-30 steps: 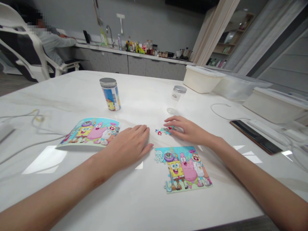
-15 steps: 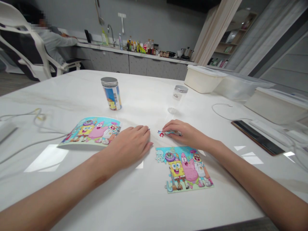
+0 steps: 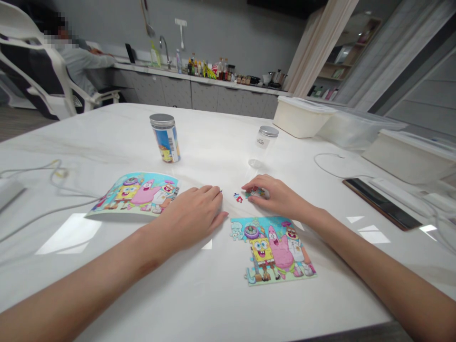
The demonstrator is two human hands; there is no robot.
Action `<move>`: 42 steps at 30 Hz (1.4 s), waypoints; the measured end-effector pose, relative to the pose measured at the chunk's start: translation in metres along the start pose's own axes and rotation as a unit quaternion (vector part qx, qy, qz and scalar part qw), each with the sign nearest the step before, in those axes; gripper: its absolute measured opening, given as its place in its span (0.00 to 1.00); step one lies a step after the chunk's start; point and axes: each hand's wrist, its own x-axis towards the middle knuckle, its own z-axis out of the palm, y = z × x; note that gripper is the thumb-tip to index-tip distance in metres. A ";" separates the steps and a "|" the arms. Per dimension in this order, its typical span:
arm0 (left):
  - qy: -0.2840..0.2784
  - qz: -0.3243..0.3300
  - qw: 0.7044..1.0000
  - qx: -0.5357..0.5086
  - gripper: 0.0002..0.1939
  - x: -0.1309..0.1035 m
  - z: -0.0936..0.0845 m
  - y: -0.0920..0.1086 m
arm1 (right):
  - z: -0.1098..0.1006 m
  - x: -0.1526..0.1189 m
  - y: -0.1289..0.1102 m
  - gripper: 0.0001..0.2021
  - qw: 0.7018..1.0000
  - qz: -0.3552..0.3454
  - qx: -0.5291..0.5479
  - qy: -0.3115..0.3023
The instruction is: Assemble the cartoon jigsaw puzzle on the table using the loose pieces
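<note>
Loose puzzle pieces [image 3: 239,198], beyond the joined section [image 3: 280,251] from the table's [image 3: 185,294] near edge, could scatter if the right hand [image 3: 276,194], curled but parted, sweeps carelessly; the left hand's [image 3: 194,211] grip I cannot tell.

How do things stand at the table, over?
Left hand near picture sheet; right hand at loose pieces. Puzzle incomplete at left. Clear jar beyond pieces.

Left hand [image 3: 195,210] palm down, right fingers [image 3: 257,180] curved
</note>
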 end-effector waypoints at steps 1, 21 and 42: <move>0.002 0.001 1.000 0.001 0.18 0.000 0.000 0.000 | 0.000 0.000 0.000 0.10 1.000 0.003 0.002 0.002; 0.085 -0.035 0.985 -0.144 0.11 0.000 -0.008 0.004 | -0.009 0.003 -0.013 0.08 0.960 0.142 0.240 -0.022; -0.084 -0.172 0.820 -0.539 0.07 0.007 -0.016 -0.004 | -0.011 -0.005 -0.041 0.08 0.953 0.107 0.267 -0.089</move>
